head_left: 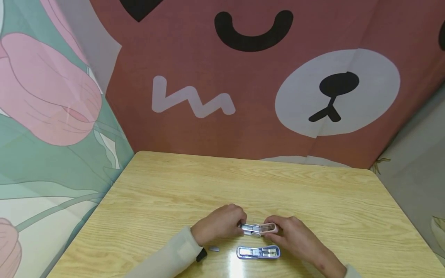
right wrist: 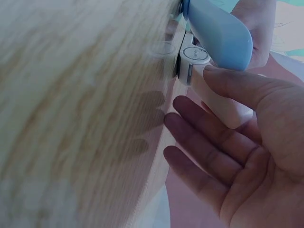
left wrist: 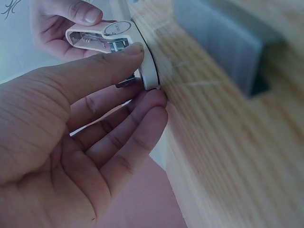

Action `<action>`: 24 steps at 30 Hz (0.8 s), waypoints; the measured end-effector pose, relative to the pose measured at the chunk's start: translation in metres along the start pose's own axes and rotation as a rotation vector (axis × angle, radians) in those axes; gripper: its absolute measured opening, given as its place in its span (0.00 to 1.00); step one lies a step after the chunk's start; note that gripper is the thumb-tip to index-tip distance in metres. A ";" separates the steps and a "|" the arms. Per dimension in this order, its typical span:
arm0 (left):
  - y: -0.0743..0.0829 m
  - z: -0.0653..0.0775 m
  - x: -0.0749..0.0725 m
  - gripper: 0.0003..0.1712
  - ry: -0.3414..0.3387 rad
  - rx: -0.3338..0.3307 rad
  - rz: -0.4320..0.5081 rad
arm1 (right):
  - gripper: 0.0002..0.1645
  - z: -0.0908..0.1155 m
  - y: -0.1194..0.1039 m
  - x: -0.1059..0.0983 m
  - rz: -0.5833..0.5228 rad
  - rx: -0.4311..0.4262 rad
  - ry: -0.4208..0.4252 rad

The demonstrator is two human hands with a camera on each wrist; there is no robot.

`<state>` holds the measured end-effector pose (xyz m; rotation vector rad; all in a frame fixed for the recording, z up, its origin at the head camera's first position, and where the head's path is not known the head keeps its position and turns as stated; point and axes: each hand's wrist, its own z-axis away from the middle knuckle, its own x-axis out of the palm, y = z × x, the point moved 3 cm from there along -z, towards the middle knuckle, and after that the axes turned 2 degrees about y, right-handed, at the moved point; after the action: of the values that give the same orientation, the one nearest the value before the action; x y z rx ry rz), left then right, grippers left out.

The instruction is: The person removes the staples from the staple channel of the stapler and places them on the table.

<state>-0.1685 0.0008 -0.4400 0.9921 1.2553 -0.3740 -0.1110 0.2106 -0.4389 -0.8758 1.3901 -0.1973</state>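
Observation:
Both hands hold a white and pale-pink stapler (head_left: 255, 229), which is opened out with its metal inside showing. My left hand (head_left: 222, 223) pinches the white base end between thumb and fingers, seen close up in the left wrist view. At the other end, the thumb and fingers of my right hand (head_left: 293, 235) grip the pink cover (right wrist: 223, 102). Nearer to me lies a blue stapler (head_left: 258, 252), also with metal parts showing on top. A small grey strip of staples (head_left: 214, 249) sits on the table below the left wrist.
The wooden table (head_left: 167, 185) carries these things near its front. Behind it hangs a reddish-brown cloth (head_left: 194, 69) with a bear's face, and a flower-patterned cloth (head_left: 52, 96) is on the left. A black object (head_left: 201, 255) shows beneath the left wrist.

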 end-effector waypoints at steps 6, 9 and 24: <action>-0.001 0.003 0.000 0.18 0.006 0.004 0.028 | 0.12 0.003 0.002 0.001 0.040 0.017 0.000; -0.002 0.003 0.000 0.15 0.012 0.004 0.036 | 0.12 0.003 0.003 0.001 0.057 0.031 0.006; -0.002 0.003 -0.001 0.08 -0.006 0.029 -0.005 | 0.12 0.002 0.002 0.000 0.055 0.011 0.011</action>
<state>-0.1686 -0.0036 -0.4399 1.0122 1.2500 -0.3995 -0.1101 0.2123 -0.4403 -0.8277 1.4200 -0.1677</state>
